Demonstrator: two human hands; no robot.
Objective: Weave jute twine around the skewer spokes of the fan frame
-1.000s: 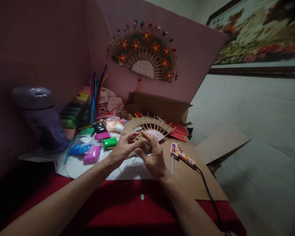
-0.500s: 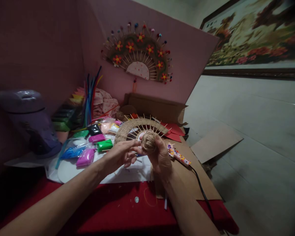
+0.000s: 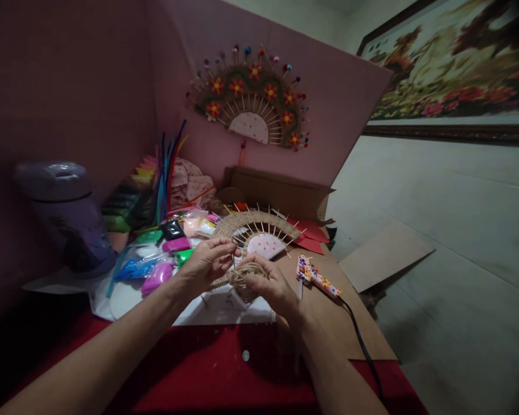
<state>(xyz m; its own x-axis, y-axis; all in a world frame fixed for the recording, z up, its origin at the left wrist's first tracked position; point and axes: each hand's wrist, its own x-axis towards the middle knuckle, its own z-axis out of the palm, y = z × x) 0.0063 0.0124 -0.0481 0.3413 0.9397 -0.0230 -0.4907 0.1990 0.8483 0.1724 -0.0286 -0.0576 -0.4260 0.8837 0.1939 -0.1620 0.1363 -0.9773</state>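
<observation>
My right hand is closed around a ball of jute twine, held low over the table. My left hand pinches the loose end of that twine just above the ball, at the left foot of a half-round fan made of wooden sticks and wound twine. The fan lies flat on the table with a pink dotted centre piece. Both forearms reach in from the bottom of the view.
A glue gun with a dotted wrap and black cord lies right of my hands on brown cardboard. Bags of coloured clay, pipe cleaners and a purple appliance stand left. A finished flowered fan hangs on the pink board.
My right hand has lowered the twine ball from in front of the fan down toward the table. My left hand has shifted up to the fan's left end, pinching the twine.
</observation>
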